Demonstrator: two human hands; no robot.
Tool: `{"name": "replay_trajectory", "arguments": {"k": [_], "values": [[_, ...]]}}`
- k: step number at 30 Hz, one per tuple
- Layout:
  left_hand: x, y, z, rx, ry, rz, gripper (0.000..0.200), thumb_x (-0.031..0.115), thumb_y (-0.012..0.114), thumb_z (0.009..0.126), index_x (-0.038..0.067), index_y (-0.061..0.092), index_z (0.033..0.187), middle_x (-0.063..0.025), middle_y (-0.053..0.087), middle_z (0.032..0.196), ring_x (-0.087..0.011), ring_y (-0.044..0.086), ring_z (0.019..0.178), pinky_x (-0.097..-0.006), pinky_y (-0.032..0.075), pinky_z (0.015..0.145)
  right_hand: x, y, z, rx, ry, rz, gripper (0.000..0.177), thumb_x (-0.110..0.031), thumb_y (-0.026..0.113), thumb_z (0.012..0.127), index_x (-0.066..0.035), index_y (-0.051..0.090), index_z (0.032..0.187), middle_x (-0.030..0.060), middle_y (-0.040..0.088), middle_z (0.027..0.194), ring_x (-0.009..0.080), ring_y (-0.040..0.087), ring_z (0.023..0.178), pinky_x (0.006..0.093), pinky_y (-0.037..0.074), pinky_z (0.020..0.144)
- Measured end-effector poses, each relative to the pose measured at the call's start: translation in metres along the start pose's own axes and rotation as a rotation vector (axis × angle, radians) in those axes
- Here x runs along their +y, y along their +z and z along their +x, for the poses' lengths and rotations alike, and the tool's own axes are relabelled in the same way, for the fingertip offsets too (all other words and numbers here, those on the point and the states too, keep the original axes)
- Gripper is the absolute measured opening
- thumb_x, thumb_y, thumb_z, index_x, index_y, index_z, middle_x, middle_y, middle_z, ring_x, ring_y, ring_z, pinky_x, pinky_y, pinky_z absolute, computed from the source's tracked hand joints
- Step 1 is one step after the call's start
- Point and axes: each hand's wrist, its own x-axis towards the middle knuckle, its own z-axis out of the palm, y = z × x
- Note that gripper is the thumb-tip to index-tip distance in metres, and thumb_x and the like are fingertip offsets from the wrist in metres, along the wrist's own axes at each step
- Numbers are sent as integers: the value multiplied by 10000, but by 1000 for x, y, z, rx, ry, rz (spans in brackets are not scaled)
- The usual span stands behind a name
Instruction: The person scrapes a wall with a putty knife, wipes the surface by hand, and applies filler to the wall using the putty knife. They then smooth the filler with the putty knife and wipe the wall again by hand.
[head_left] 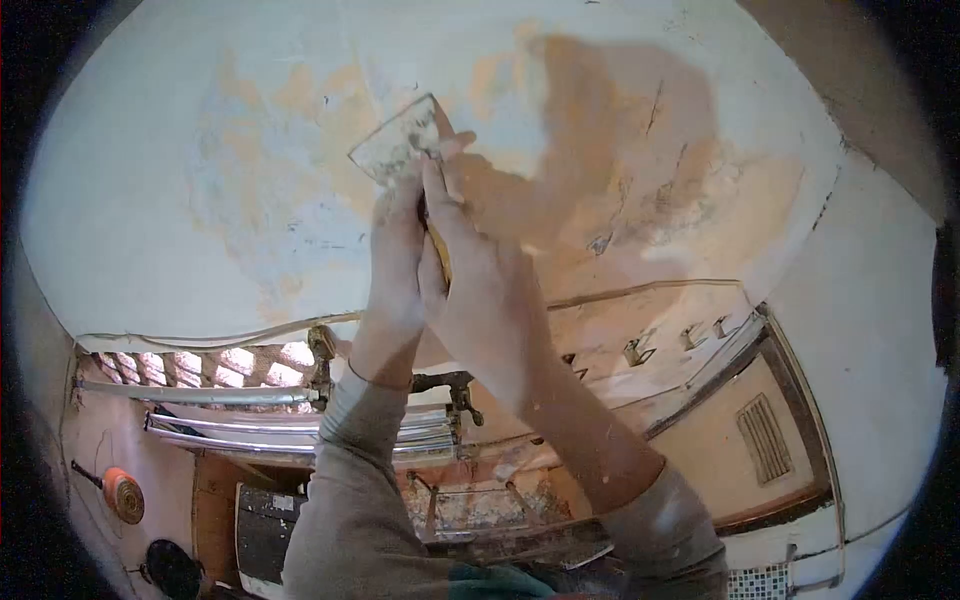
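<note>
A putty knife [400,138] with a wide, smeared blade is raised against a pale surface overhead [130,200]. Its yellowish handle [437,250] runs down between my hands. My right hand [482,275] is wrapped round the handle, thumb stretched up toward the blade. Close against it on the left, my left hand [397,245] grips the same tool near the base of the blade; its fingers are partly hidden. Around the blade the pale coat is patchy, with orange-tan areas [590,110] and dark marks showing. A shadow falls to the right of my hands.
Below the surface are a lattice opening [210,365], a tube light [200,394], metal rails [240,440] and a dark pipe fitting [462,390]. Wall hooks [640,352] and a framed panel with a vent [765,438] are at right. Pans [124,495] hang lower left.
</note>
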Motion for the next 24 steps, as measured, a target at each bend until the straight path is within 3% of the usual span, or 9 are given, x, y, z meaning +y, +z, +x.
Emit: {"name": "replay_trajectory", "arguments": {"k": [2,6,7,10,11,12,16,17,24], "values": [[6,-2,-1,-45,-594,-683,413,251,360,1081,-9,570,1324,13,602,868,-40,532,705,-205,457,611,-1,-7,-3,-57,47,42,585,-120,557,903,-61,411,1467,274,647,826,454,643,719,496,524,636],[-4,-1,15,-27,-622,-982,400,253,369,1080,12,579,1320,22,582,847,-46,536,698,-213,461,607,-5,-12,6,-85,44,-5,575,-117,561,895,-60,434,1453,278,645,826,460,637,728,491,530,646],[-1,8,14,117,-664,-846,393,247,377,1074,8,595,1297,29,554,804,-50,525,679,-219,461,605,-5,-10,7,-11,2,-33,566,-113,565,892,-49,446,1442,278,647,828,453,640,746,486,530,653],[-1,16,17,158,-646,-896,387,237,381,1066,9,608,1282,29,542,775,-57,512,655,-220,458,606,2,-13,8,-50,21,-62,569,-113,562,892,-42,440,1443,281,647,835,448,643,759,489,530,663],[-7,13,19,66,-510,-476,396,225,375,1062,-1,607,1289,33,533,754,-54,502,645,-212,450,610,2,-15,9,-44,21,-63,569,-113,562,892,-42,440,1443,281,647,835,448,643,759,489,530,663],[-10,12,17,63,-511,-476,396,225,375,1062,-1,607,1289,33,533,754,-54,502,645,-212,450,610,1,-18,10,-117,46,-59,565,-140,533,911,-41,415,1454,282,649,828,452,653,761,508,539,685],[-5,13,22,96,-616,-850,400,221,367,1069,-26,592,1288,38,534,756,-44,504,655,-203,444,615,-4,-23,14,-184,81,-80,566,-167,508,930,-53,388,1471,275,652,811,453,662,742,518,554,699],[-4,13,24,103,-646,-953,403,224,363,1072,-33,587,1288,41,530,754,-41,504,659,-202,443,615,-1,-15,12,-6,-22,-31,554,-90,550,897,-35,448,1438,270,651,824,431,644,699,483,533,644],[-16,18,35,101,-574,-924,393,228,395,1054,-40,594,1261,10,591,772,-64,549,676,-202,470,625,3,-22,22,-14,-11,-47,525,-87,561,895,-33,485,1412,269,642,801,435,638,682,471,534,639]]}}
